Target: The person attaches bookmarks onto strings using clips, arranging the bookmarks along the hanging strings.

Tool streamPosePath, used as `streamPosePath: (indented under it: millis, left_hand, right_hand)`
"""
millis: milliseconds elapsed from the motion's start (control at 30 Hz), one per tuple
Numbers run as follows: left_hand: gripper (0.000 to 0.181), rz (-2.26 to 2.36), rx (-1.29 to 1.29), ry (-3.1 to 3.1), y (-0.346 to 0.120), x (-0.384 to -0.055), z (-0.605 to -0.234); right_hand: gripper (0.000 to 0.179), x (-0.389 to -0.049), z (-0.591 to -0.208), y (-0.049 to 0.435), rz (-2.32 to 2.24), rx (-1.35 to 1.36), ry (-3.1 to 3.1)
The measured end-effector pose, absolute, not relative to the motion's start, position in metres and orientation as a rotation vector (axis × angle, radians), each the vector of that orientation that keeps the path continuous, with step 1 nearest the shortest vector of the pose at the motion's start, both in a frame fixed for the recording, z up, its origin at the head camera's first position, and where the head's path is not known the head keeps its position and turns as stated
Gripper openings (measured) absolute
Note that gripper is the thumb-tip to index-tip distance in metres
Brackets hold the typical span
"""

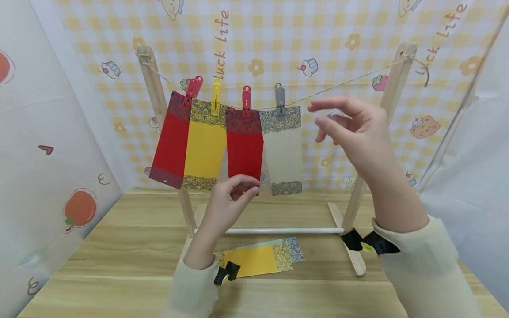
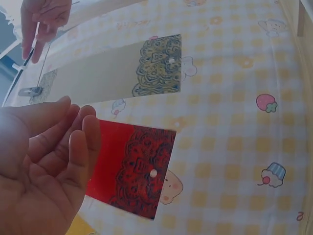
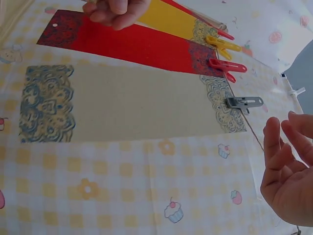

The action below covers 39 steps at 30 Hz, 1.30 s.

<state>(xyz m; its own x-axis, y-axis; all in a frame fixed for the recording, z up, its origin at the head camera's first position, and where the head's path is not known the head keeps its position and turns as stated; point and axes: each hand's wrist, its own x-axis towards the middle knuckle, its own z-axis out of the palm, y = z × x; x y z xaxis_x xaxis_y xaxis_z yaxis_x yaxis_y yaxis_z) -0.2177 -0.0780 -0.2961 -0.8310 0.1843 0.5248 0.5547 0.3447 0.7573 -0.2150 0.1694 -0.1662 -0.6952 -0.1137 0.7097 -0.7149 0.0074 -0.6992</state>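
Several paper cards with lace-patterned ends hang from a thin string (image 1: pixel 330 89). In the head view, a red card (image 1: pixel 169 141) is leftmost, followed by a yellow card (image 1: pixel 204 145), a second red card (image 1: pixel 244 152) and a cream card (image 1: pixel 285 152). Red pegs, a yellow peg (image 1: pixel 216 97) and a grey peg (image 3: pixel 244 103) clip their top ends. My left hand (image 1: pixel 234 198), fingers loosely bent and holding nothing, overlaps the lower end of the second red card. Beside the grey peg, to its right, my right hand (image 1: pixel 358 128) is raised near the string with thumb and forefinger apart.
The string runs between two wooden posts (image 1: pixel 355 201), joined low down by a white rod (image 1: pixel 286 230). On the wooden table (image 1: pixel 131 247) lie another yellow card (image 1: pixel 254 260) and a pale blue-patterned card (image 1: pixel 295 249), partly overlapped by it. A checked cloth (image 1: pixel 270 39) hangs behind.
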Motion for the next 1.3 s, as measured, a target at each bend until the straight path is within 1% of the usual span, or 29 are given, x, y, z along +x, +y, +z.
streamPosePath:
  millis: [167, 333, 567, 733, 933, 1033, 1300]
  left_hand:
    - [0.019, -1.396, -0.621, -2.388, -0.084, -0.205, -0.295]
    - [0.020, -1.263, -0.603, -2.484, -0.094, -0.195, -0.300]
    - [0.018, -1.106, -0.671, -2.560, -0.114, -0.191, -0.316]
    - [0.021, -1.049, -0.690, -2.615, -0.122, -0.193, -0.325]
    - [0.021, -1.034, -0.709, -2.700, -0.126, -0.201, -0.339]
    - [0.020, -1.043, -0.720, -2.731, -0.125, -0.206, -0.348]
    - [0.019, -1.014, -0.783, -2.757, -0.117, -0.213, -0.363]
  right_hand:
    - [0.024, -0.206, -0.188, 0.191, 1.694, 0.873, -1.901]
    - [0.026, -0.199, -0.211, 0.222, 1.633, 0.971, -1.957]
    - [0.028, -0.196, -0.243, 0.264, 1.477, 1.026, -2.096]
    - [0.029, -0.191, -0.265, 0.289, 1.257, 0.922, -2.267]
    - [0.027, -0.190, -0.297, 0.314, 1.023, 0.686, -2.486]
    - [0.027, -0.193, -0.314, 0.327, 0.991, 0.608, -2.550]
    - [0.023, -0.204, -0.348, 0.354, 1.019, 0.516, -2.708]
